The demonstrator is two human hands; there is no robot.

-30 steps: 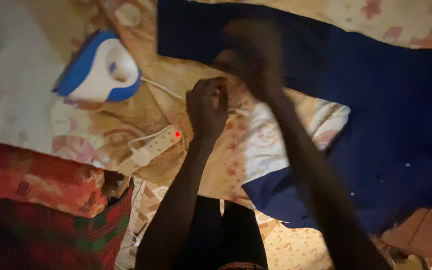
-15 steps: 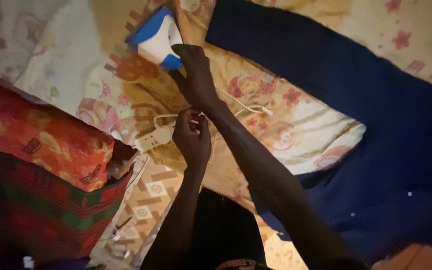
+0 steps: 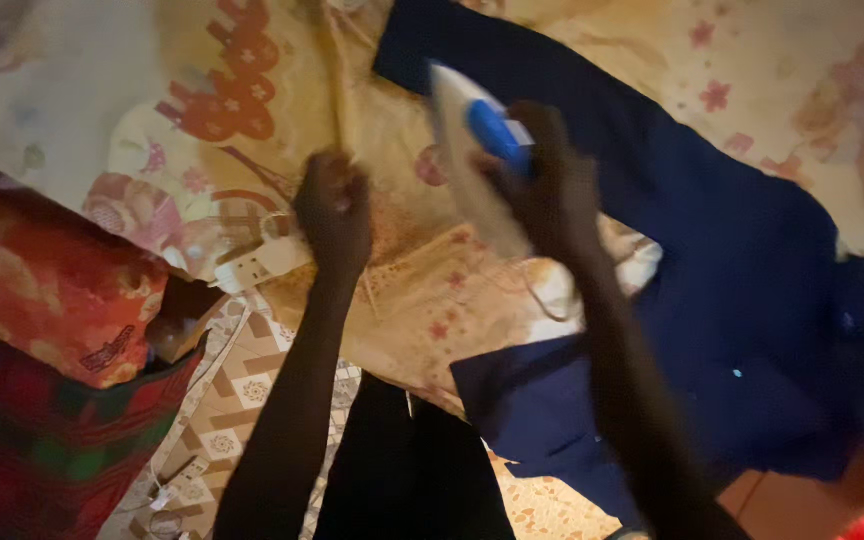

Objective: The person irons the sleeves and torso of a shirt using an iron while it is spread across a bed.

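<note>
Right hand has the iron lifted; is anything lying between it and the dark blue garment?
Nothing visible does. The right hand holds the white and blue iron tilted at the edge of the dark blue garment, which lies spread on the floral sheet. The left hand is off to the side, near the power strip.
</note>
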